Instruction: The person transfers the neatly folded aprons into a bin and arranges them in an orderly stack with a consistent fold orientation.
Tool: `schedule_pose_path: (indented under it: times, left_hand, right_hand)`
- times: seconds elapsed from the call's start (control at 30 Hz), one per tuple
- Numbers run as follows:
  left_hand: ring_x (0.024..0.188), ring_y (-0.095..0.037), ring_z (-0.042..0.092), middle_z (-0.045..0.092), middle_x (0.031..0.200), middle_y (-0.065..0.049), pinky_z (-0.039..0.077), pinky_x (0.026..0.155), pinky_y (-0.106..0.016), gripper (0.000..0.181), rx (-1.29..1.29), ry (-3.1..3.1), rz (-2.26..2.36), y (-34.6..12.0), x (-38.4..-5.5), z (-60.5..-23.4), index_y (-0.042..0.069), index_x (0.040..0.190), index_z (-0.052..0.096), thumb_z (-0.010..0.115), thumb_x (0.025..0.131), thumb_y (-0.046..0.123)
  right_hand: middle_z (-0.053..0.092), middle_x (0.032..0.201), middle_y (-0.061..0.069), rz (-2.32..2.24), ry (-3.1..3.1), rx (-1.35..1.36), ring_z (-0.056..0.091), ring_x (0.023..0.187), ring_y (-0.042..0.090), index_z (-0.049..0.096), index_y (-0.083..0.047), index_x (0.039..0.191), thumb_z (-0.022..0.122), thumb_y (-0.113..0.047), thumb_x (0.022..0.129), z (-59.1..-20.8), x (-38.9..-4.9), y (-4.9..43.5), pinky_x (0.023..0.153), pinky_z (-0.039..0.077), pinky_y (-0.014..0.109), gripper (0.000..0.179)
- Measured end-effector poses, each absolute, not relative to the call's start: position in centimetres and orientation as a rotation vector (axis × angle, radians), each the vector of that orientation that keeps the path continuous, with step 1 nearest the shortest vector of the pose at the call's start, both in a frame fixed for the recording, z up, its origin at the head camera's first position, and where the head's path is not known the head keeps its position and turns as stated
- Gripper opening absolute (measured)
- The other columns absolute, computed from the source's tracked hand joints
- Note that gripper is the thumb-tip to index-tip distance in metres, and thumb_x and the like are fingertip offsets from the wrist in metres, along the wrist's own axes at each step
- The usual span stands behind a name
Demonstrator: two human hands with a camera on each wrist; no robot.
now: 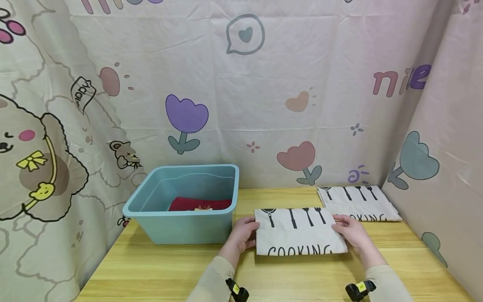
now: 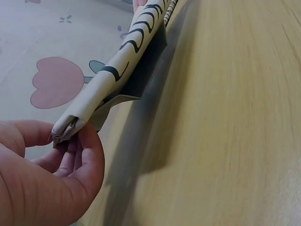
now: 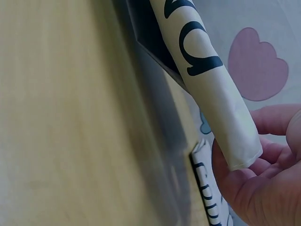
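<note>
Holding opposite short ends of a folded white cloth [image 1: 298,235], the left hand [image 1: 241,234] and the right hand [image 1: 351,230] each pinch it between thumb and curled fingers. The cloth hangs level above the wooden tabletop [image 1: 170,272], its shadow falling on the wood, and both wrist views show a loose layer sagging beneath the main fold. Dark print covers its face: a row of kitchen utensils along the far half and the word COOKING along the near edge. Just beyond the right hand, a second folded cloth [image 1: 360,203] with the same print lies flat at the back right of the tabletop. On the other side, near the left hand, stands a light blue plastic tub [image 1: 188,230], with a dark red fabric item [image 1: 181,204] visible inside. Beige sleeves [image 1: 213,279] cover both forearms, and a black wrist device [image 1: 237,290] is worn on each. Behind everything hangs a pale curtain [image 1: 241,113] patterned with tulips, hearts and lettering.
</note>
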State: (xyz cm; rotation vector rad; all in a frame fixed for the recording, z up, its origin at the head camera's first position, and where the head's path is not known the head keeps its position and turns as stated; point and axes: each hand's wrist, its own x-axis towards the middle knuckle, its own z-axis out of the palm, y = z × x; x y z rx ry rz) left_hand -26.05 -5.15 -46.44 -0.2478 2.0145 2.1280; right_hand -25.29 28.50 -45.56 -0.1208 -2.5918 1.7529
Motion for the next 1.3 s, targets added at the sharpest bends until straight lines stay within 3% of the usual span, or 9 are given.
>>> schedule_pose_path:
  times: [0.3,0.47,1.0,1.13,1.3]
  left_hand:
    - [0.082,-0.020,0.063,0.066,0.106,-0.008,0.053,0.061,-0.030,0.044,-0.229,2.072,2.172,-4.6,-25.6,-45.2,0.006,0.136,0.059,0.065,0.092,0.011]
    - [0.084,-0.022,0.062,0.063,0.108,-0.009,0.052,0.060,-0.030,0.046,-0.235,2.126,2.154,-4.5,-25.5,-44.5,0.009,0.137,0.058,0.066,0.092,0.011]
    - [0.085,-0.022,0.059,0.061,0.108,-0.009,0.053,0.061,-0.035,0.045,-0.197,2.180,2.220,-3.7,-24.7,-41.3,0.007,0.135,0.059,0.066,0.091,0.008]
    - [0.086,-0.022,0.059,0.061,0.107,-0.010,0.052,0.060,-0.033,0.045,-0.180,2.180,2.239,-3.8,-24.7,-40.5,0.006,0.134,0.059,0.067,0.090,0.007]
    - [0.087,-0.023,0.058,0.061,0.108,-0.010,0.052,0.060,-0.032,0.045,-0.129,2.169,2.270,-3.7,-24.5,-39.3,0.006,0.135,0.059,0.068,0.090,0.008]
  right_hand:
    - [0.060,0.112,0.014,1.783,-2.601,-0.123,0.056,0.084,0.010,0.037,0.012,0.143,0.061,-0.011,0.096,-44.0,-24.5,29.3,0.068,0.051,0.028,0.057]
    - [0.059,0.106,0.005,1.832,-2.556,-0.101,0.057,0.080,0.008,0.036,0.011,0.144,0.062,-0.010,0.096,-43.6,-24.4,29.6,0.064,0.051,0.028,0.059]
    - [0.056,0.098,-0.004,1.934,-2.412,0.010,0.058,0.078,0.006,0.038,0.012,0.141,0.061,-0.007,0.097,-41.9,-24.0,30.4,0.062,0.052,0.024,0.053]
    - [0.056,0.096,-0.006,1.979,-2.356,0.046,0.058,0.078,0.006,0.048,0.003,0.136,0.060,-0.004,0.097,-41.4,-24.0,30.5,0.062,0.052,0.023,0.041]
    - [0.058,0.095,-0.006,2.057,-2.265,0.076,0.059,0.077,0.006,0.060,-0.021,0.120,0.063,-0.005,0.095,-40.6,-23.9,30.7,0.061,0.052,0.023,0.029]
